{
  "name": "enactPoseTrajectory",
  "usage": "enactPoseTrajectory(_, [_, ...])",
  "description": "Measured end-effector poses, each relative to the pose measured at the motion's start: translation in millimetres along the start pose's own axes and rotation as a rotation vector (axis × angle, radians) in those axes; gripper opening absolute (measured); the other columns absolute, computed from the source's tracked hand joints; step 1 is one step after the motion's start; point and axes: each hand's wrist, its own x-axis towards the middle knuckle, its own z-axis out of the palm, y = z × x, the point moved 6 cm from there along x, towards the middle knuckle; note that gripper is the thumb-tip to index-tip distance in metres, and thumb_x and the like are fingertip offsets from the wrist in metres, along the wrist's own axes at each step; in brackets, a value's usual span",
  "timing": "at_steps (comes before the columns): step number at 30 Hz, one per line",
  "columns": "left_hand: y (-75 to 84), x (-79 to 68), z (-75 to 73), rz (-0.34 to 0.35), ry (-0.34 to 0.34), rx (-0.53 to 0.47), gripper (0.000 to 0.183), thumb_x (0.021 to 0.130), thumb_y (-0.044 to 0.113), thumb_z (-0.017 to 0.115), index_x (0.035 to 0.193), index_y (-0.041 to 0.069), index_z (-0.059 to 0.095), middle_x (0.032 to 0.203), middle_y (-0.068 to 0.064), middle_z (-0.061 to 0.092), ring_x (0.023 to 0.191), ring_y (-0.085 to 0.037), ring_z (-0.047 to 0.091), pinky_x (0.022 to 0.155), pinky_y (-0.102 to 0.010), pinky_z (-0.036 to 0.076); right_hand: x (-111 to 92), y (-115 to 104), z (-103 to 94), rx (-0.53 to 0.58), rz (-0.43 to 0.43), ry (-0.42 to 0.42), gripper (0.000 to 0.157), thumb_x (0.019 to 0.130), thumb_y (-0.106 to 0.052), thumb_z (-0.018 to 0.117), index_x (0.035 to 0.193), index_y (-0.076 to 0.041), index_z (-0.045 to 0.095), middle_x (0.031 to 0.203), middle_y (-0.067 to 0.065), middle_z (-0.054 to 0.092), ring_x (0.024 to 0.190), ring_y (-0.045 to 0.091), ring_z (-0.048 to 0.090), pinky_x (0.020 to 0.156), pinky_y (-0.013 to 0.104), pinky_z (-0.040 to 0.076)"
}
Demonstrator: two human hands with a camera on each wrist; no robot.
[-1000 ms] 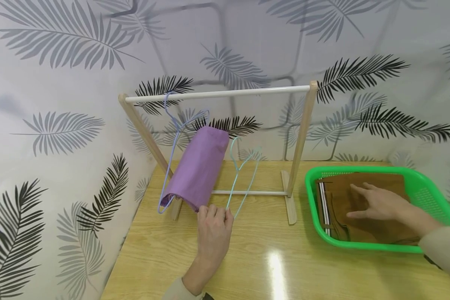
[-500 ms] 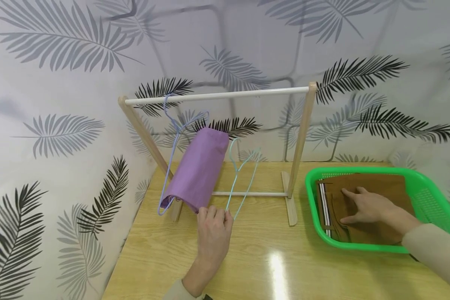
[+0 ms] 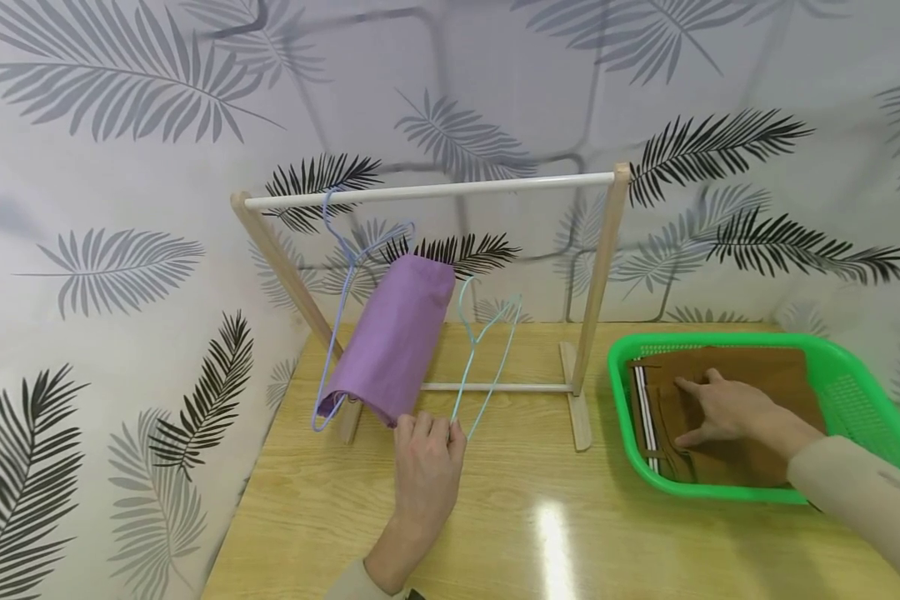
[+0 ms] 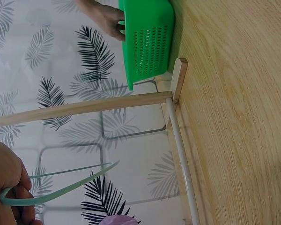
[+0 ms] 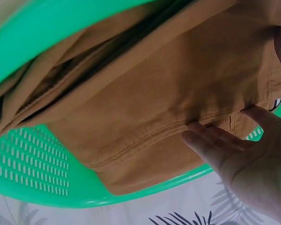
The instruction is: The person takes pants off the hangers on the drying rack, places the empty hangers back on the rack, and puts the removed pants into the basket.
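Note:
In the head view, my left hand [image 3: 426, 467] pinches the lower end of a mint-green clothes hanger [image 3: 474, 340] below the rack's bar. Its thin wire [image 4: 44, 198] also passes between the thumb and fingers in the left wrist view. My right hand [image 3: 731, 410] reaches into the green basket [image 3: 720, 492] at the right, over a folded brown garment [image 3: 772, 375]. The right wrist view has the fingertips touching its stitched seam, fingers extended and spread. A purple cloth [image 3: 397, 333] hangs folded over a periwinkle hanger [image 3: 352, 257], just beyond my left hand.
A small wooden rack [image 3: 606, 258] with a white top bar [image 3: 450, 191] stands on the wood-grain table [image 3: 487, 533]. Behind it is a leaf-patterned wall [image 3: 120, 183]. Black and white striped edging [image 3: 642, 408] shows at the basket's left side.
My right hand has moved left across the brown garment, toward the striped edge of the pile. The left hand and the mint-green hanger have stayed in place.

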Motion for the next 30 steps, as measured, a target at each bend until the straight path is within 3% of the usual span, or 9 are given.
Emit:
enactPoseTrajectory(7, [0.5,-0.6,-0.1,-0.013,0.011,-0.032,0.03,0.078,-0.001,0.084,0.06,0.005,0.061,0.061,-0.003,0.055,0.067,-0.015,0.04,0.066,-0.025,0.034,2,1,5.3,-0.006,0.0,-0.049,0.124,0.073,-0.073,0.082,0.156,0.009,0.039,0.145,0.06,0.03,0.068,0.027,0.065,0.064,0.051,0.059])
enactPoseTrajectory(14, [1.5,-0.7,-0.2,-0.01,0.01,-0.027,0.031,0.079,-0.001,0.083,0.06,0.006,0.059,0.061,-0.003,0.054,0.067,-0.016,0.04,0.066,-0.025,0.035,7,2,9.0,-0.022,0.015,-0.079,0.126,0.071,-0.076,0.081,0.155,0.007,0.04,0.148,0.058,0.031,0.09,0.049,0.071,0.074,0.059,0.06])
enactPoseTrajectory(21, [2.3,-0.5,-0.2,-0.006,0.002,-0.021,0.031,0.079,0.0,0.084,0.06,0.006,0.06,0.061,-0.003,0.054,0.067,-0.015,0.04,0.066,-0.026,0.035,8,2,10.3,-0.024,0.009,-0.098,0.122,0.072,-0.073,0.082,0.154,0.008,0.041,0.149,0.057,0.032,0.115,0.067,0.06,0.083,0.066,0.058])
enactPoseTrajectory(30, [4.3,-0.4,0.7,0.006,-0.008,-0.008,0.028,0.079,0.002,0.084,0.061,0.005,0.063,0.06,-0.002,0.054,0.066,-0.015,0.038,0.066,-0.025,0.034,13,3,12.6,-0.021,0.005,-0.08,0.122,0.071,-0.073,0.083,0.153,0.008,0.043,0.149,0.054,0.036,0.129,0.069,0.05,0.093,0.071,0.054])
